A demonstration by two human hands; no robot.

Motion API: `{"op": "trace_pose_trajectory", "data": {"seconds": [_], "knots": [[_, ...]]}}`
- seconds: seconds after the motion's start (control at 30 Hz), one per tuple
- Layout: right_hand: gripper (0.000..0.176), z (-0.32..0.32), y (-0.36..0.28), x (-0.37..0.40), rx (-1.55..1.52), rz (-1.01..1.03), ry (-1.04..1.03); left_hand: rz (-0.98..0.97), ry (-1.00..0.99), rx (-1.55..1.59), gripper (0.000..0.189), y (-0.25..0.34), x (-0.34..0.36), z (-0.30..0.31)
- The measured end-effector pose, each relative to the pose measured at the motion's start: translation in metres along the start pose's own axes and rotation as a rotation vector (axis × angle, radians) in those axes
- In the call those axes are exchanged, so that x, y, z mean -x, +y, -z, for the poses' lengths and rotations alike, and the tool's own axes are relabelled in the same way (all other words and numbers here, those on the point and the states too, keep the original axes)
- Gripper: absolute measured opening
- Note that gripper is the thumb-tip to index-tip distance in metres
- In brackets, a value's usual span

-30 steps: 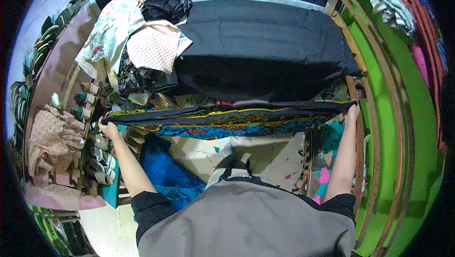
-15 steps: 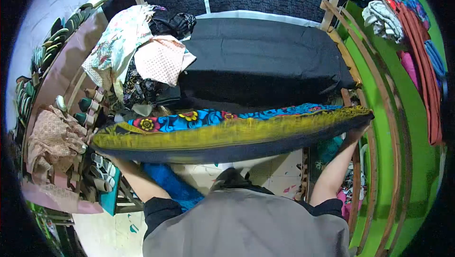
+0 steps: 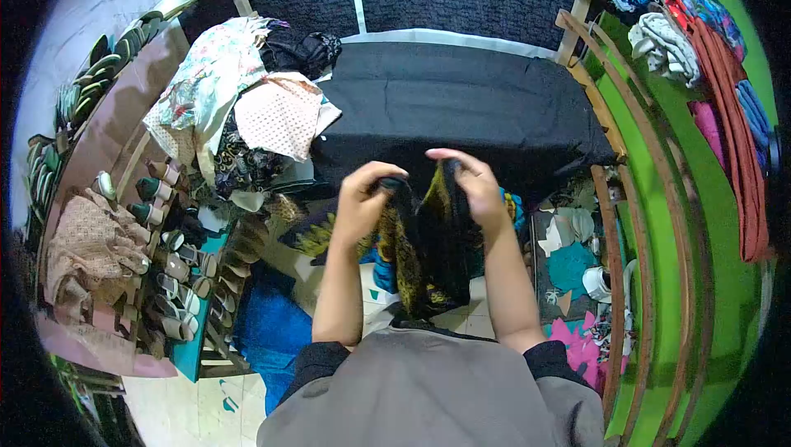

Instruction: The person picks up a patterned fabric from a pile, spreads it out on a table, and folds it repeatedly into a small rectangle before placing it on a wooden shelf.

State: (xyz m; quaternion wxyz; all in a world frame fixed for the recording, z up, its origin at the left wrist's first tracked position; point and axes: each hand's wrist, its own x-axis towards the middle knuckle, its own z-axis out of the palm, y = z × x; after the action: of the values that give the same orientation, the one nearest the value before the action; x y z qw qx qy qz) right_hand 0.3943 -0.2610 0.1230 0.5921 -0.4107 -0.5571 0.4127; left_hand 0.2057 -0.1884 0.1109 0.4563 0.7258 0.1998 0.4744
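While the cloth hangs bunched between left hand and right hand, short of the worktop, each grip looks pinched on an edge. I'd level those edges, hold tension, keep folds clear of the floor.

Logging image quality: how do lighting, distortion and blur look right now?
Head view: edges blacken and wooden rails bow; head view: the floor at lower left is bright, while the black covering darkens down its front; head view: left hand and right hand look slightly soft, the patterned cloth's dark folds losing detail.
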Motion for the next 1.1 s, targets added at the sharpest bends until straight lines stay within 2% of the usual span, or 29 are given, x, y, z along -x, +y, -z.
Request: {"op": "trace_pose_trajectory", "data": {"seconds": [0.07, 0.1, 0.17, 0.27, 0.37, 0.5, 0.53, 0.57, 0.67, 0.7, 0.77, 0.8, 0.83, 0.9, 0.93, 0.97, 1.03, 1.1], "knots": [[0.033, -0.018, 0.010, 0.005, -0.187, -0.038, -0.024, -0.122, -0.056, -0.103, 0.030, 0.002, 0.005, -0.014], [0.038, -0.021, 0.014, 0.007, -0.153, 0.055, -0.035, -0.148, -0.079, -0.081, 0.028, 0.000, 0.008, -0.017], [0.049, -0.029, 0.010, 0.015, -0.263, 0.026, 0.020, -0.140, -0.113, -0.065, 0.028, -0.003, 0.012, -0.019], [0.057, -0.024, 0.012, 0.025, -0.324, 0.006, 0.007, -0.012, -0.062, -0.065, 0.027, 0.004, 0.017, -0.024], [0.057, -0.028, 0.011, 0.031, -0.321, 0.000, 0.045, -0.175, -0.086, -0.069, 0.023, 0.003, 0.013, -0.030], [0.060, -0.033, 0.010, 0.033, -0.366, 0.041, 0.025, -0.129, -0.226, 0.140, 0.024, 0.001, 0.006, -0.036], [0.062, -0.032, 0.007, 0.034, -0.336, 0.046, 0.058, -0.069, -0.357, 0.124, 0.024, 0.000, 0.002, -0.032], [0.061, -0.028, 0.006, 0.037, -0.326, 0.022, 0.038, -0.008, -0.393, 0.239, 0.022, -0.001, -0.001, -0.033], [0.062, -0.013, 0.004, 0.048, -0.175, -0.049, 0.065, -0.054, -0.445, 0.011, 0.023, 0.013, -0.011, -0.029], [0.062, -0.009, 0.000, 0.052, -0.175, -0.068, 0.093, 0.050, -0.421, 0.029, 0.025, 0.011, -0.012, -0.028], [0.057, -0.005, -0.005, 0.062, -0.235, -0.066, 0.164, -0.052, -0.376, -0.017, 0.027, 0.015, -0.014, -0.031], [0.053, -0.002, 0.001, 0.066, -0.155, -0.007, 0.210, -0.150, -0.341, -0.090, 0.025, 0.017, -0.017, -0.030], [0.050, 0.002, 0.012, 0.072, -0.074, 0.052, 0.255, -0.111, -0.308, -0.037, 0.027, 0.020, -0.018, -0.032], [0.049, 0.013, 0.038, 0.090, 0.221, 0.031, 0.371, -0.119, -0.266, -0.040, 0.037, 0.026, -0.024, -0.029], [0.055, 0.015, 0.044, 0.101, 0.331, -0.074, 0.456, -0.109, -0.231, -0.017, 0.043, 0.030, -0.026, -0.028], [0.064, 0.019, 0.061, 0.112, 0.563, -0.140, 0.588, -0.086, -0.236, -0.072, 0.047, 0.039, -0.028, -0.025], [0.071, 0.029, 0.116, 0.133, 0.657, -0.215, 0.785, -0.180, -0.170, -0.213, 0.044, 0.052, -0.031, -0.021], [0.073, 0.028, 0.169, 0.151, 0.600, -0.493, 0.772, -0.309, -0.200, -0.321, 0.039, 0.058, -0.035, -0.009]]}}
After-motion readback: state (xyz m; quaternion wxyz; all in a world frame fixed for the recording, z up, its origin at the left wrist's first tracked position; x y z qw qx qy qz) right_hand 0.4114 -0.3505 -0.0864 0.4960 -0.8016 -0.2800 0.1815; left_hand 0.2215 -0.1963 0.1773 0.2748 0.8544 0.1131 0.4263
